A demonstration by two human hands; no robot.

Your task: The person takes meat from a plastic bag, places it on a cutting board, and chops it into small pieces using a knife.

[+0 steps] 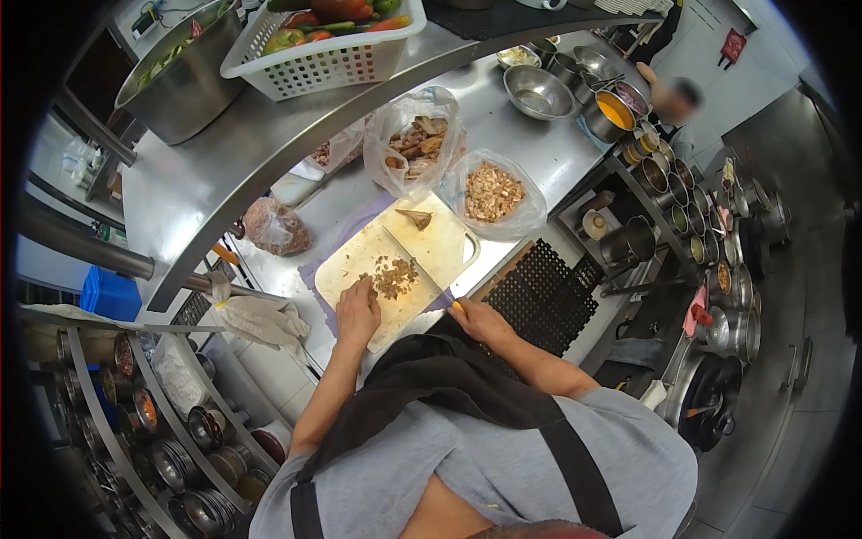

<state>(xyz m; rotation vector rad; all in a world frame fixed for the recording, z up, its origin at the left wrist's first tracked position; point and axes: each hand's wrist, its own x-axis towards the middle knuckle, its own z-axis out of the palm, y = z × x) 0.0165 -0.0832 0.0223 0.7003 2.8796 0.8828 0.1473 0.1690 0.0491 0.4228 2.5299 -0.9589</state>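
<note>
On the white cutting board lies a heap of chopped brown meat, with one larger brown piece near the far edge. My right hand is wrapped round the handle of a knife, whose blade reaches over the board to the right of the heap. At the heap's left edge my left hand rests with its fingertips down on the board; whether anything is under them is hidden. A purple cloth lies beneath the board.
Beyond the board stand a bag of brown pieces and a bag of diced pieces. A tied bag is at left. A shelf overhangs, holding a vegetable basket. Another person stands at back right.
</note>
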